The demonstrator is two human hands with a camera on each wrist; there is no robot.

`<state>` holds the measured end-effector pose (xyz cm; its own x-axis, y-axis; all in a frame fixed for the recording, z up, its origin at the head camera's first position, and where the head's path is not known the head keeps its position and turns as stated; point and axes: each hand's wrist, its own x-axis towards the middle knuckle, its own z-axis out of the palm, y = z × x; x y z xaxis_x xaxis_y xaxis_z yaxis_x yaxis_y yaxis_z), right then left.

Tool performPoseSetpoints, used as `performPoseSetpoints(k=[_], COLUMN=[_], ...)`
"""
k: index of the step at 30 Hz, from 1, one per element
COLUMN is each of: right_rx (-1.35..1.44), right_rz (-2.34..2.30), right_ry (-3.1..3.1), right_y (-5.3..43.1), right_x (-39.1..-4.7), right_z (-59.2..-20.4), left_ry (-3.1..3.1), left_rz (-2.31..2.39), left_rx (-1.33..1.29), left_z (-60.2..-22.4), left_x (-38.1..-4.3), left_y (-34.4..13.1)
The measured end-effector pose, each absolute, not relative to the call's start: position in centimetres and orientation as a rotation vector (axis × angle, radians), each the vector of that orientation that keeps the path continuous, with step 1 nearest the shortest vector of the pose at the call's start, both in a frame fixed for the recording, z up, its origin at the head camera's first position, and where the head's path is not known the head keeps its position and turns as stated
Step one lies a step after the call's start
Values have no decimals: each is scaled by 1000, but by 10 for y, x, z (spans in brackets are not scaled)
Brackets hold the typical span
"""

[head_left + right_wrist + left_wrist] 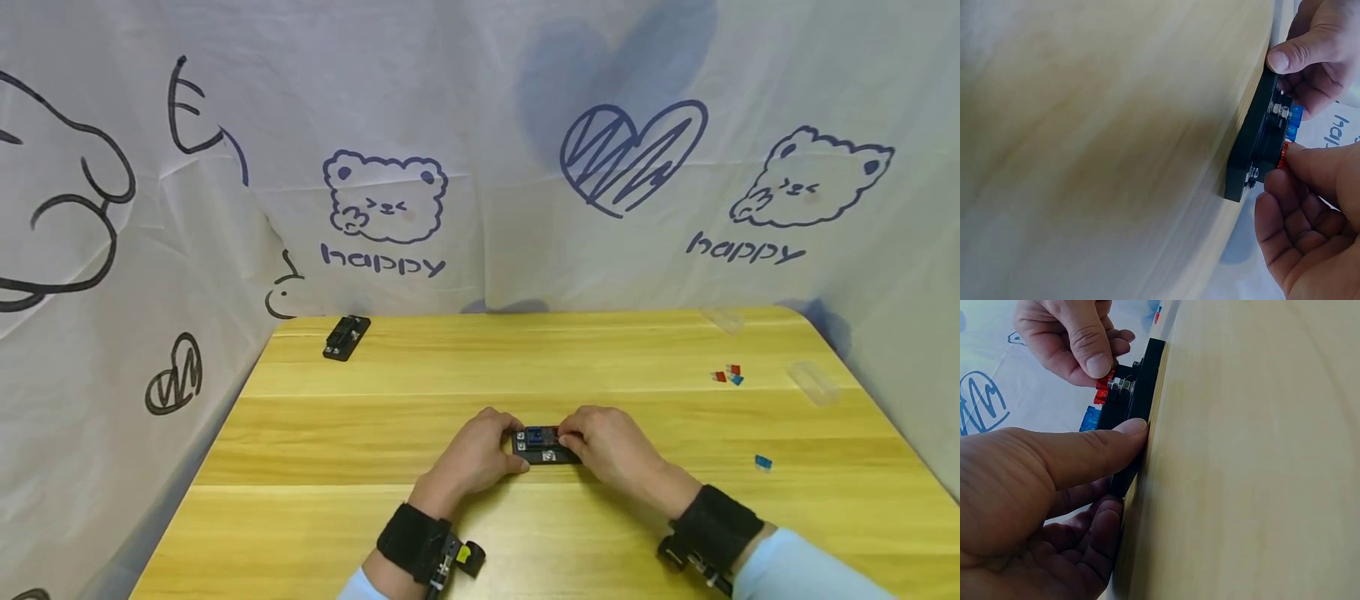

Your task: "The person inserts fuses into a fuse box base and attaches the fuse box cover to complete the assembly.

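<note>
Left hand [477,455] grips black block [536,456] by one end.

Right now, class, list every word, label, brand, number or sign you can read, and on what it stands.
"happy": on the cloth, below the left bear.
"happy": on the cloth, below the right bear.
Fuses, held block, rear block: any markings are too small or blurred to read.
</note>
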<state>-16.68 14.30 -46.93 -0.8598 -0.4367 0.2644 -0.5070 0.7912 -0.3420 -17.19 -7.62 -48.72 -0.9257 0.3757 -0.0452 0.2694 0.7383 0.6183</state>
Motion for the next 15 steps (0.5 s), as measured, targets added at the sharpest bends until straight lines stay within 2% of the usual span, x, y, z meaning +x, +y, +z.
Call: performPoseSetpoints(k=[15], right_rx=[755], right_rz=[570], right_ry=[-2804], right_y=[143], right_x=[-166], right_z=[-470], left_ry=[2779], left_rz=[931], left_rx=[539], left_z=[-489], left_x=[-173], left_y=[-76])
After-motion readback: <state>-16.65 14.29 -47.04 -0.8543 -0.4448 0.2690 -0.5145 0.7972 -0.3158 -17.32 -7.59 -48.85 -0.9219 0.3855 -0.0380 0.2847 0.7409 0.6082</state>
